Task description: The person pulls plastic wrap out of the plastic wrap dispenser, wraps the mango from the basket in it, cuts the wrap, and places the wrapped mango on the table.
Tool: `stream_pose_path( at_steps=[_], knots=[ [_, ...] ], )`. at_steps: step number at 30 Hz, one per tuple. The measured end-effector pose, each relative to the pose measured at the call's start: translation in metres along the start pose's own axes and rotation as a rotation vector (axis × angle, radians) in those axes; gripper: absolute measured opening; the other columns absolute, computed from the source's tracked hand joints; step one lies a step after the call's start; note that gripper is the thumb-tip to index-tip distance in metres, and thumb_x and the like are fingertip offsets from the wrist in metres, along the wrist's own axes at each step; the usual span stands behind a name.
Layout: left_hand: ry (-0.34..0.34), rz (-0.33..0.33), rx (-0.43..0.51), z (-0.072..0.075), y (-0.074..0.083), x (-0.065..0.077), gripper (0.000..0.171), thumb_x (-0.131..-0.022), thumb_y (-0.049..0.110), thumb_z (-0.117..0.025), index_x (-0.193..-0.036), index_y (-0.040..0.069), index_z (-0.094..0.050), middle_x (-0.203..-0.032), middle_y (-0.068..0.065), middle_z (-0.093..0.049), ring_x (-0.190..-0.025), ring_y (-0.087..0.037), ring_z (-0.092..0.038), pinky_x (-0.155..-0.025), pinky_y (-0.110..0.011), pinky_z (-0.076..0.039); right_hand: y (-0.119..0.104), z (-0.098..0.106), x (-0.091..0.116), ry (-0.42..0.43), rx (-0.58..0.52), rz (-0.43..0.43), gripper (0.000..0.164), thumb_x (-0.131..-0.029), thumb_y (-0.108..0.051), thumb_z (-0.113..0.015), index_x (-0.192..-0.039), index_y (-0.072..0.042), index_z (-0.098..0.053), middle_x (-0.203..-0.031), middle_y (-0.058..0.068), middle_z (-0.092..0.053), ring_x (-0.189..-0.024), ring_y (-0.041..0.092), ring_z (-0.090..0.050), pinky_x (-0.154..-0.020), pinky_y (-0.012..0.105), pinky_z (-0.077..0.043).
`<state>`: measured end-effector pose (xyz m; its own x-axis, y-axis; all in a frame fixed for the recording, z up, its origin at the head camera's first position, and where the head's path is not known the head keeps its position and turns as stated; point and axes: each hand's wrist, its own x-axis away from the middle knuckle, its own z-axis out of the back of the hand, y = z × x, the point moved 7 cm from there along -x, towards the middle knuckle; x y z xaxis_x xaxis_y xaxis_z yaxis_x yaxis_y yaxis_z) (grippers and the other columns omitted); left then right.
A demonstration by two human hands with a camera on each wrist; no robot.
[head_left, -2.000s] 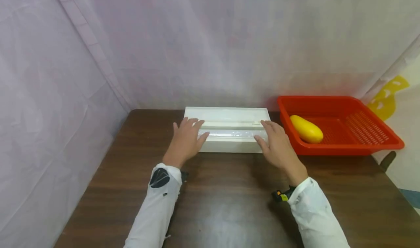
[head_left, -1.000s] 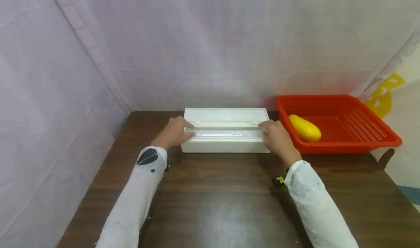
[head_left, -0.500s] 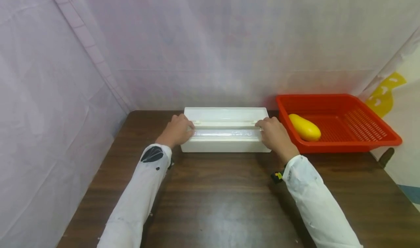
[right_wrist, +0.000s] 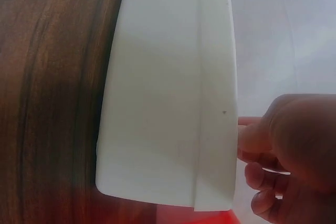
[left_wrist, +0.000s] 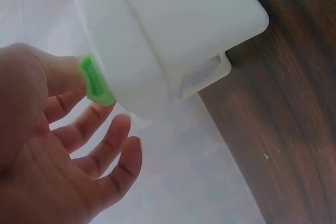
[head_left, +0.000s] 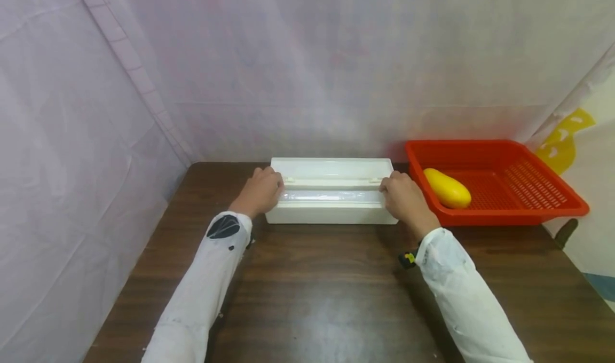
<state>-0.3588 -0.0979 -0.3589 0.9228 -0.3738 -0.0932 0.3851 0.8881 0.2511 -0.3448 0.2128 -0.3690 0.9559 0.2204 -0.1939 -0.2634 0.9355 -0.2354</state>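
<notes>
A long white cling film dispenser (head_left: 331, 214) stands at the table's back edge, its lid (head_left: 331, 166) raised behind. Clear, shiny film on a roll (head_left: 336, 195) lies inside. My left hand (head_left: 259, 190) is at the dispenser's left end; in the left wrist view its thumb and forefinger pinch a green end piece (left_wrist: 94, 80) at the box's (left_wrist: 173, 19) top edge, other fingers loosely bent. My right hand (head_left: 405, 200) has its fingers curled at the roll's right end. In the right wrist view the box wall (right_wrist: 157, 87) hides those fingertips.
To the right, a red plastic basket (head_left: 504, 220) with perforated sides holds a yellow oblong fruit (head_left: 447, 188). White sheeting (head_left: 336, 75) hangs behind and to the left of the brown wooden table (head_left: 312, 299).
My left hand has moved left from over the box to its left end, its fingers now curled. The right hand has shifted slightly and curled its fingers. The dispenser has stayed in place.
</notes>
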Motion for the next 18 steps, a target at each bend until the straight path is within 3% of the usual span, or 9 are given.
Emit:
stream_pose_path(
  at_steps=[3, 9, 15, 18],
  knots=[
    [0.006, -0.011, 0.005, 0.002, 0.002, 0.0, 0.019, -0.098, 0.014, -0.054, -0.105, 0.003, -0.068, -0.106, -0.014, -0.061, -0.098, -0.031, -0.048, -0.089, -0.048, -0.049, 0.001, 0.001, 0.002, 0.005, 0.001, -0.009, 0.026, -0.087, -0.01, -0.069, -0.111, -0.003, -0.072, -0.102, 0.018, -0.062, -0.088, 0.033, -0.054, -0.095, 0.058, -0.052],
    [-0.006, -0.058, 0.009, 0.004, 0.006, 0.0, 0.029, -0.096, 0.013, -0.06, -0.122, 0.004, -0.07, -0.116, -0.018, -0.068, -0.104, -0.033, -0.053, -0.097, -0.049, -0.047, -0.001, 0.006, 0.005, 0.023, -0.013, 0.005, 0.023, -0.089, -0.011, -0.067, -0.11, -0.002, -0.07, -0.102, 0.019, -0.063, -0.087, 0.033, -0.055, -0.093, 0.058, -0.053],
    [-0.007, -0.094, -0.051, 0.002, 0.009, -0.001, 0.024, -0.094, 0.006, -0.056, -0.1, 0.007, -0.079, -0.099, -0.016, -0.072, -0.093, -0.032, -0.056, -0.089, -0.049, -0.05, -0.002, 0.01, 0.007, 0.05, -0.045, 0.021, 0.02, -0.091, -0.01, -0.063, -0.107, 0.0, -0.069, -0.102, 0.022, -0.066, -0.089, 0.035, -0.056, -0.092, 0.059, -0.053],
    [0.004, -0.104, -0.062, 0.001, 0.009, -0.002, 0.022, -0.093, 0.006, -0.057, -0.098, 0.006, -0.079, -0.097, -0.016, -0.071, -0.092, -0.032, -0.057, -0.088, -0.049, -0.051, -0.002, 0.012, 0.008, 0.064, -0.06, 0.025, 0.019, -0.092, -0.009, -0.061, -0.106, 0.001, -0.069, -0.102, 0.022, -0.067, -0.09, 0.036, -0.056, -0.092, 0.059, -0.053]
  ],
)
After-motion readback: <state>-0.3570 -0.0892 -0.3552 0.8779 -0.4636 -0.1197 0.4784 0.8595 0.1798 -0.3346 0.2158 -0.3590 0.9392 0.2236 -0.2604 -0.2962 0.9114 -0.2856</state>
